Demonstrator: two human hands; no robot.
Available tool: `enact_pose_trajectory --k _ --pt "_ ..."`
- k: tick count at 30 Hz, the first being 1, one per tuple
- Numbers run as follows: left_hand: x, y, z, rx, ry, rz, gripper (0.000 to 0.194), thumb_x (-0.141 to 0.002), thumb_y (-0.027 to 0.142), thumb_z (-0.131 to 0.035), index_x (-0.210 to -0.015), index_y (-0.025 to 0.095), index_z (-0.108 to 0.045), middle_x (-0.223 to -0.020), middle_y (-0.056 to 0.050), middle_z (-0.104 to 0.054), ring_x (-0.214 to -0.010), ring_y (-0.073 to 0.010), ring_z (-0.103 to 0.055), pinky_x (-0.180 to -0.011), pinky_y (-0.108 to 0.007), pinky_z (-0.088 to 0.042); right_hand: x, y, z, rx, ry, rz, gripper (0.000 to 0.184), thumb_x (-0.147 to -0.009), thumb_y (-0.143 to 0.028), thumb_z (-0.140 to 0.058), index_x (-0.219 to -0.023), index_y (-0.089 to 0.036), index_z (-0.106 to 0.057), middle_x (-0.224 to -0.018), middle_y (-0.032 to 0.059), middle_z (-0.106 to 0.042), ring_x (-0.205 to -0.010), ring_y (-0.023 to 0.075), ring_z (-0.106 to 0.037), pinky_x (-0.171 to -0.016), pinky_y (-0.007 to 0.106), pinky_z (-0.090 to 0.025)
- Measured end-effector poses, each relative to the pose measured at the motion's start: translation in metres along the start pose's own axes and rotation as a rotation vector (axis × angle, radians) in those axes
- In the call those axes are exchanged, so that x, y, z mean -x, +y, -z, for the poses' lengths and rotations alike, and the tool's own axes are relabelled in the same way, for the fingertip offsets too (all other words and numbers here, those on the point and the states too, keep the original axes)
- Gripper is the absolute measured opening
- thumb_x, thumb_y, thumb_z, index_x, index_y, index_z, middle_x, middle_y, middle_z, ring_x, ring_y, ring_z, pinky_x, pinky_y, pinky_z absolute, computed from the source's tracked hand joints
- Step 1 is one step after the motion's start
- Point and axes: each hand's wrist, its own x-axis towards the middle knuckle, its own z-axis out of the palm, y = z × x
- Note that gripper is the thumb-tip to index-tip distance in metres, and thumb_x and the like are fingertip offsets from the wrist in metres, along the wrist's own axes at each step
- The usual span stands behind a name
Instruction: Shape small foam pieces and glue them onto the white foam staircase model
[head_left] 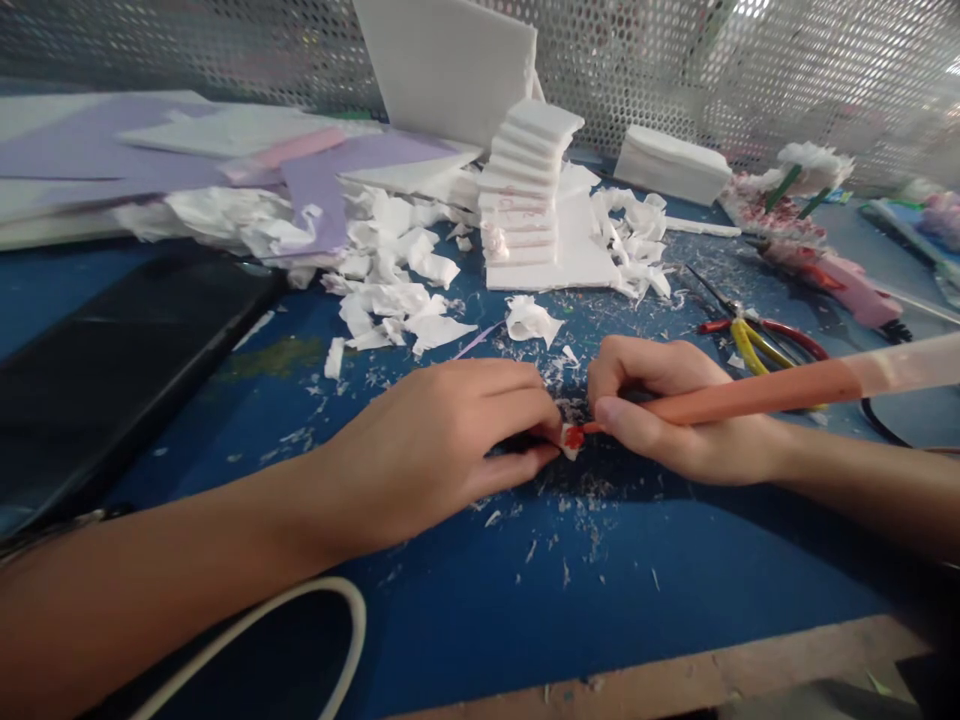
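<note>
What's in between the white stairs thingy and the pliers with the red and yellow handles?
Curly white paper-like scraps, then a speckled bit of blue table. The head view shows them between the white stairs and the pliers.

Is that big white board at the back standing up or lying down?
Standing up. The white board rises steeply in front of the holey mesh.

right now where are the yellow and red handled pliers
In the head view, the pliers lie on the blue table, right side, just beyond the right hand.
</note>
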Motion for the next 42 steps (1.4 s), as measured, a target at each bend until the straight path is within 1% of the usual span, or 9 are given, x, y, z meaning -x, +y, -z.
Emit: enact_pose_trajectory --k 3,9,11,18,23,27,32,37,42 --pt "-0.0007 -0.0010 -0.0002 0.060 -0.016 0.077 0.012 -0.077 0.026 -0.059 -0.085 0.017 -0.056 -0.075 0.003 -0.054 -0.067 -0.0086 -0.051 -0.060 -0.018 -0.038 0.0002 0.0003 0.0007 -0.021 -0.013 -0.005 0.015 -0.081 -0.017 -0.048 -0.067 -0.015 -0.043 -0.061 -0.0043 -0.045 -0.054 0.0025 -0.040 -0.049 0.015 -0.033" --pt "-0.0013 -0.0052 -0.0007 0.162 -0.096 0.095 0.011 -0.080 0.024 -0.057 -0.091 0.023 -0.061 -0.089 0.002 -0.055 -0.078 -0.0077 -0.054 -0.068 -0.016 -0.040 0.0019 -0.0012 0.0011 -0.044 -0.030 -0.020 0.015 -0.082 -0.019 -0.047 -0.068 -0.015 -0.043 -0.063 -0.0034 -0.047 -0.057 0.0038 -0.043 -0.052 0.016 -0.036" --pt "-0.0012 -0.0053 -0.0007 0.185 -0.093 0.114 0.010 -0.080 0.024 -0.057 -0.089 0.023 -0.061 -0.087 0.003 -0.055 -0.077 -0.0070 -0.054 -0.067 -0.015 -0.040 0.0020 -0.0013 0.0007 -0.066 -0.009 -0.035 0.015 -0.082 -0.020 -0.047 -0.069 -0.016 -0.043 -0.061 -0.0039 -0.046 -0.055 0.0039 -0.042 -0.051 0.016 -0.035" --pt "0.0011 -0.0055 -0.0012 0.239 -0.066 0.158 0.006 -0.079 0.025 -0.058 -0.082 0.021 -0.060 -0.080 0.003 -0.054 -0.070 -0.0057 -0.052 -0.061 -0.014 -0.040 0.0027 -0.0029 0.0005 -0.073 -0.031 -0.033 0.014 -0.081 -0.018 -0.048 -0.068 -0.016 -0.042 -0.061 -0.0040 -0.045 -0.054 0.0034 -0.040 -0.050 0.016 -0.034" --pt "0.0005 -0.0044 -0.0022 0.248 -0.049 0.134 0.002 -0.079 0.020 -0.058 -0.079 0.019 -0.057 -0.076 0.005 -0.054 -0.066 -0.0047 -0.050 -0.060 -0.014 -0.038 0.0027 -0.0025 -0.0002 -0.065 -0.077 -0.025 0.014 -0.081 -0.018 -0.048 -0.067 -0.016 -0.043 -0.062 -0.0037 -0.046 -0.055 0.0033 -0.041 -0.050 0.015 -0.034" --pt "-0.0005 -0.0034 -0.0025 0.233 -0.043 0.130 0.005 -0.077 0.018 -0.059 -0.075 0.018 -0.055 -0.071 0.005 -0.053 -0.063 -0.0047 -0.049 -0.058 -0.014 -0.036 0.0017 -0.0018 0.0002 -0.084 -0.093 -0.032 0.014 -0.082 -0.019 -0.048 -0.069 -0.015 -0.044 -0.063 -0.0034 -0.046 -0.056 0.0037 -0.041 -0.051 0.016 -0.035" --pt "-0.0016 -0.0033 -0.0034 0.256 -0.033 0.154 0.011 -0.079 0.024 -0.057 -0.072 0.017 -0.052 -0.065 0.005 -0.048 -0.057 -0.0052 -0.045 -0.052 -0.015 -0.034 0.0005 -0.0031 0.0007 -0.140 -0.093 -0.040 0.012 -0.081 -0.021 -0.051 -0.072 -0.015 -0.046 -0.064 -0.0036 -0.047 -0.055 0.0030 -0.042 -0.050 0.014 -0.035" --pt "-0.0021 -0.0017 -0.0036 0.318 -0.028 0.162 0.013 -0.081 0.025 -0.055 -0.071 0.017 -0.052 -0.065 0.004 -0.049 -0.057 -0.0058 -0.045 -0.053 -0.016 -0.035 -0.0010 -0.0036 0.0005 -0.197 -0.106 -0.055 0.011 -0.081 -0.021 -0.053 -0.074 -0.014 -0.046 -0.067 -0.0025 -0.050 -0.058 0.0035 -0.045 -0.053 0.015 -0.037" --pt "-0.0025 0.0008 -0.0027 0.345 -0.039 0.205 0.012 -0.080 0.024 -0.055 -0.071 0.016 -0.053 -0.065 0.004 -0.049 -0.058 -0.0064 -0.046 -0.054 -0.017 -0.036 -0.0009 -0.0016 0.0000 -0.241 -0.123 -0.069 0.012 -0.080 -0.021 -0.053 -0.073 -0.014 -0.046 -0.066 -0.0036 -0.048 -0.056 0.0029 -0.042 -0.051 0.014 -0.035"
